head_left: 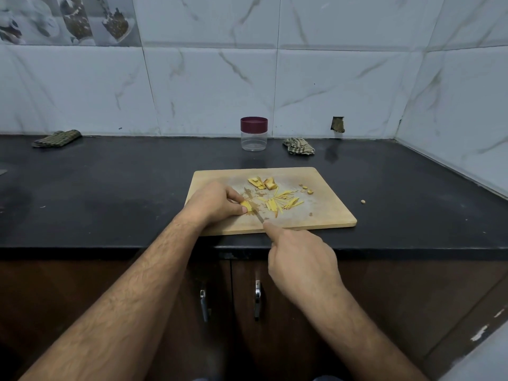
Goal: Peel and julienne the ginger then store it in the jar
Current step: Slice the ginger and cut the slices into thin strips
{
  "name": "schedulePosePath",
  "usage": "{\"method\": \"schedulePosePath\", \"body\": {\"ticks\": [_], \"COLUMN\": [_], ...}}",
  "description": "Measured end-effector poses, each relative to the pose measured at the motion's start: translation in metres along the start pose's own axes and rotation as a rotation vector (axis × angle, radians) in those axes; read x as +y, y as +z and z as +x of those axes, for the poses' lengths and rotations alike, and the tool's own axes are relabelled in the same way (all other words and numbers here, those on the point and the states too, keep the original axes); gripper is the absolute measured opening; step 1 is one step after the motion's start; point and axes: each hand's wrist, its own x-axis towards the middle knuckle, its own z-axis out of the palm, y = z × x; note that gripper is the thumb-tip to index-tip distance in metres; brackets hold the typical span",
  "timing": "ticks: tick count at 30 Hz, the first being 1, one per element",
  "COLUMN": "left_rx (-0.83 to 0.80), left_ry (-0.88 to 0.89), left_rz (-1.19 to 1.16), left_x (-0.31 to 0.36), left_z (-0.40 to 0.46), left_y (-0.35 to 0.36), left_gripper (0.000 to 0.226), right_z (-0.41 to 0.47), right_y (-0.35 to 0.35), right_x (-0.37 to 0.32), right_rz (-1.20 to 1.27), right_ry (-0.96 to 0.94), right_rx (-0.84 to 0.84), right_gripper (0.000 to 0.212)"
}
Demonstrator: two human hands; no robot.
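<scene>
On the wooden cutting board [324, 213], my left hand [213, 203] pinches a small stack of yellow ginger slices [246, 207]. My right hand [301, 261] grips a knife [254, 206], index finger stretched along its spine, and the blade lies against the slices. Thin julienned ginger strips [283, 202] are scattered at the board's middle. Two larger ginger pieces [262, 183] lie farther back, and small trimmings [305, 189] sit to their right. A clear jar [254, 138] with a maroon lid stands closed behind the board, by the wall.
The black counter [110, 193] runs along a tiled wall. A checked cloth [298, 146] lies crumpled right of the jar, and a folded one [57, 138] lies far left. One ginger scrap [363, 201] sits right of the board. Cabinet doors with metal handles [257, 299] are below.
</scene>
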Motion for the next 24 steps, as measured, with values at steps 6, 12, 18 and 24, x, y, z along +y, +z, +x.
{"method": "schedulePosePath", "body": {"ticks": [6, 12, 18, 24], "left_rx": [0.009, 0.020, 0.017, 0.023], "left_ry": [0.009, 0.014, 0.002, 0.011], "left_rz": [0.001, -0.013, -0.004, -0.021], "left_x": [0.001, 0.003, 0.002, -0.001], "left_z": [-0.002, -0.005, -0.003, 0.000], "left_y": [0.001, 0.002, 0.003, 0.005], "left_gripper": [0.032, 0.030, 0.033, 0.032], "right_z": [0.002, 0.019, 0.030, 0.038], "right_y": [-0.005, -0.001, 0.003, 0.004], "right_x": [-0.002, -0.008, -0.011, -0.013], "right_rz": [0.068, 0.101, 0.089, 0.069], "right_ry": [0.040, 0.043, 0.031, 0.016], "right_rx": [0.022, 0.065, 0.053, 0.021], "right_gripper": [0.045, 0.054, 0.049, 0.048]}}
